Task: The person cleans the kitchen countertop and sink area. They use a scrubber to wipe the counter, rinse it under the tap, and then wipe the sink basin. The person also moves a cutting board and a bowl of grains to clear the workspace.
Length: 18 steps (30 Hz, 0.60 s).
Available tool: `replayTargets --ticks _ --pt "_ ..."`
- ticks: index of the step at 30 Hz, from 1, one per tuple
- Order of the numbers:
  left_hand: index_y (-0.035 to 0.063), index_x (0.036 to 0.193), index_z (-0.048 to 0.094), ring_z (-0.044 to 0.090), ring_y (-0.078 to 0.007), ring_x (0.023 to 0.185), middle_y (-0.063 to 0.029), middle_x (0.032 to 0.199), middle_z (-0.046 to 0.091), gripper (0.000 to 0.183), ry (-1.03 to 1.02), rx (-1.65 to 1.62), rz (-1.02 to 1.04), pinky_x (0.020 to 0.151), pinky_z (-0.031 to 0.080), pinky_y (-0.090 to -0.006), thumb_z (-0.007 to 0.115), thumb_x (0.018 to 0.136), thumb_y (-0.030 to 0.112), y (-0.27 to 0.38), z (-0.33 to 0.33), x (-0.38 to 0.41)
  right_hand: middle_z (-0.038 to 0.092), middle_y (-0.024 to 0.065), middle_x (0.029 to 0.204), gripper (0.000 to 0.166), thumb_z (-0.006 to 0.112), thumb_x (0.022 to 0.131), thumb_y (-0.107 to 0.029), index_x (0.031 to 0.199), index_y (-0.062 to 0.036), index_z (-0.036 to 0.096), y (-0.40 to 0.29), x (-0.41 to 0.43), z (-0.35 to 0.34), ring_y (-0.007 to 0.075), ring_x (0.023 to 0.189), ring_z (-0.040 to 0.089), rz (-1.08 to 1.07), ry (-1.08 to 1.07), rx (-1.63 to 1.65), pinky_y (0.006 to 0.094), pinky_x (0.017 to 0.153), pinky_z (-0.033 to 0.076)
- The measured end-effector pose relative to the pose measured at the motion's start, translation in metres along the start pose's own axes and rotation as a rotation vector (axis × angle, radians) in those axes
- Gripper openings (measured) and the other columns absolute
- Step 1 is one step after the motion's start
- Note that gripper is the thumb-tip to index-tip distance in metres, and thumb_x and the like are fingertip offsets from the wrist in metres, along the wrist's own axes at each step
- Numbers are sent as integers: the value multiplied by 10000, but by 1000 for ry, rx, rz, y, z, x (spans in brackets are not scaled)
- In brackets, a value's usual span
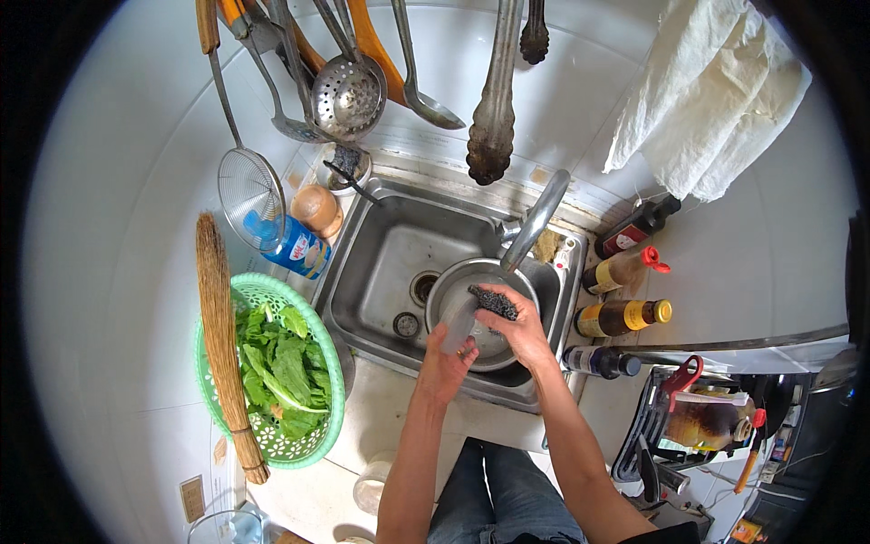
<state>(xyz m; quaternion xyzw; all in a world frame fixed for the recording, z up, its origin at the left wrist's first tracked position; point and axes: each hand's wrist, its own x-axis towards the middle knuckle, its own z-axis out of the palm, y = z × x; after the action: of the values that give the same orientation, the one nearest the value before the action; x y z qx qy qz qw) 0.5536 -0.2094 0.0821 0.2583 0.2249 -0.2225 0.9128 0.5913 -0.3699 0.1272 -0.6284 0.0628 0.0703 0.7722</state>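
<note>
My left hand (443, 374) grips a translucent, whitish container (458, 326), probably plastic, tilted over a round metal basin (440, 289). In my right hand (522, 328) is a dark grey steel wool scrubber (496, 303), close beside the container's upper end. Whether scrubber and container touch is hard to tell. Both hands are above the basin, which sits in the right part of a stainless steel sink (387, 258). The curved faucet (540, 219) ends just above the basin's far side.
A green plastic colander (334, 408) of leafy greens (282, 367) stands left, a straw brush (221, 340) across it. Several bottles (615, 318) line the right edge. Ladles and a skimmer (349, 98) hang behind the sink; a white cloth (714, 102) hangs at upper right.
</note>
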Motion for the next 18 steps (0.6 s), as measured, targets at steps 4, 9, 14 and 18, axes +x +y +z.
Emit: replayTargets --ticks 4,9,14,18 --pt "83 1276 536 583 -176 945 -57 1138 622 588 -63 28 -6 849 499 -325 553 936 562 2 -1 -3 648 -7 951 364 795 770 3 1103 -23 649 -10 -2 -3 68 862 584 -87 0 -153 229 769 485" --pt "87 1297 526 586 -194 1101 -55 1200 601 542 32 180 39 937 493 -368 538 971 519 10 28 -12 620 -37 918 276 804 779 -34 1002 -33 640 -7 -5 -18 51 837 543 -69 58 -127 212 738 462" --pt "43 1284 536 573 -180 1124 -94 1230 590 507 76 379 347 957 475 -342 567 982 449 10 25 -15 618 -33 924 253 781 792 6 990 -40 631 -14 -18 -8 50 824 559 -77 97 -45 206 721 466" --pt "9 1221 570 562 -159 1087 -92 1193 603 408 118 564 654 909 476 -317 653 953 305 3 38 -20 631 -17 946 234 755 822 15 1024 -29 644 -10 -28 3 54 836 580 -103 169 9 209 737 475"
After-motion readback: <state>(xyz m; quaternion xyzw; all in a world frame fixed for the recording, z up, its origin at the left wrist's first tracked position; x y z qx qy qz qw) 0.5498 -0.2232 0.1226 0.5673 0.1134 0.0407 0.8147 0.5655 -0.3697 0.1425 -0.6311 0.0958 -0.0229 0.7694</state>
